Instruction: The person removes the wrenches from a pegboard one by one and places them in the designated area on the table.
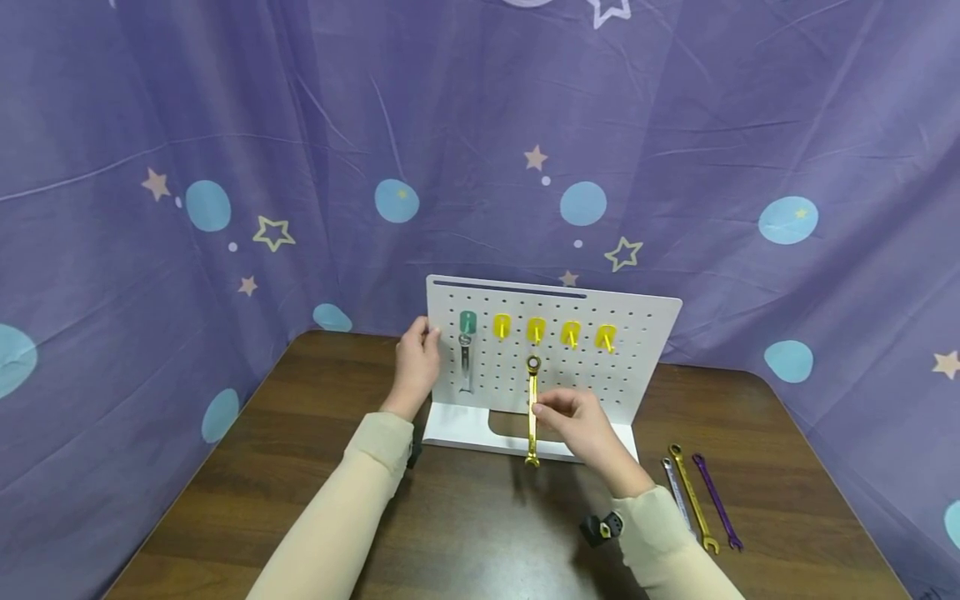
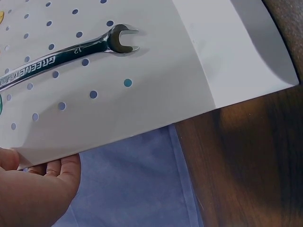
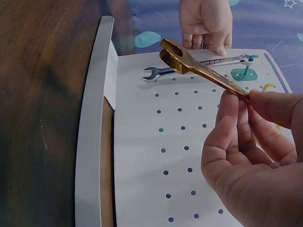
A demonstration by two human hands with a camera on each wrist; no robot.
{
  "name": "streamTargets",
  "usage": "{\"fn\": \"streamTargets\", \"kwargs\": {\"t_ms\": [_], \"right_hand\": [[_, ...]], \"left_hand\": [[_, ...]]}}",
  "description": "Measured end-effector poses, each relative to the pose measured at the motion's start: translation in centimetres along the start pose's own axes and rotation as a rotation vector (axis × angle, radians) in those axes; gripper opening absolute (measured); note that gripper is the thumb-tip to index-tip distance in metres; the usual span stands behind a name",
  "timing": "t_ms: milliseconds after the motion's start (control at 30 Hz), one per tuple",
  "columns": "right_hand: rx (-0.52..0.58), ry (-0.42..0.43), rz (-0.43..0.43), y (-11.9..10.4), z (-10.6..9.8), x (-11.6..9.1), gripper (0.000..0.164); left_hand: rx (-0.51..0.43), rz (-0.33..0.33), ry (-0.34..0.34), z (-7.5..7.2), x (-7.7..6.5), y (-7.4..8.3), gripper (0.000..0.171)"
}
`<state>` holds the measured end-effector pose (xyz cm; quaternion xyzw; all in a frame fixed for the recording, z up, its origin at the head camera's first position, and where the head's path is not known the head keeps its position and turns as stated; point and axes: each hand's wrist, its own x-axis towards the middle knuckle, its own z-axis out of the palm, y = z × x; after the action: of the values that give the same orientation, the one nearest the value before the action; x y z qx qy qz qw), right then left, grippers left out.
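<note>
My left hand (image 1: 417, 362) grips the left edge of a white pegboard stand (image 1: 633, 375), thumb in front and fingers behind in the left wrist view. With thumb and fingertips my right hand (image 1: 581, 423) pinches a gold combination wrench (image 1: 532, 392) by its shank. In the head view this wrench stands upright before the board, ring end up, just below the middle yellow hook (image 1: 536, 330). A silver combination wrench (image 1: 465, 358) hangs by its ring from the green hook (image 1: 468, 322) at the left. Its shank bears the number 12 in the left wrist view.
On the wooden table (image 1: 300, 483), right of the stand, lie a smaller silver wrench (image 1: 677, 493), another gold wrench (image 1: 692, 492) and a purple wrench (image 1: 717, 500). More yellow hooks (image 1: 606, 337) sit along the board's row. A purple curtain (image 1: 480, 108) hangs behind the table.
</note>
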<state>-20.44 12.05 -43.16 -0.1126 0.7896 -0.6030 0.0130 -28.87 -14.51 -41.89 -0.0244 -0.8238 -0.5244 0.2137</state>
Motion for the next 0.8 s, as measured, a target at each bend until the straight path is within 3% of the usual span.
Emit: {"fn": "streamTargets", "kwargs": {"t_ms": [800], "right_hand": [[0.024, 0.005, 0.046, 1.5, -2.1, -1.3, 0.014]], "left_hand": [[0.01, -0.007, 0.005, 0.0, 0.1, 0.0, 0.012]]}}
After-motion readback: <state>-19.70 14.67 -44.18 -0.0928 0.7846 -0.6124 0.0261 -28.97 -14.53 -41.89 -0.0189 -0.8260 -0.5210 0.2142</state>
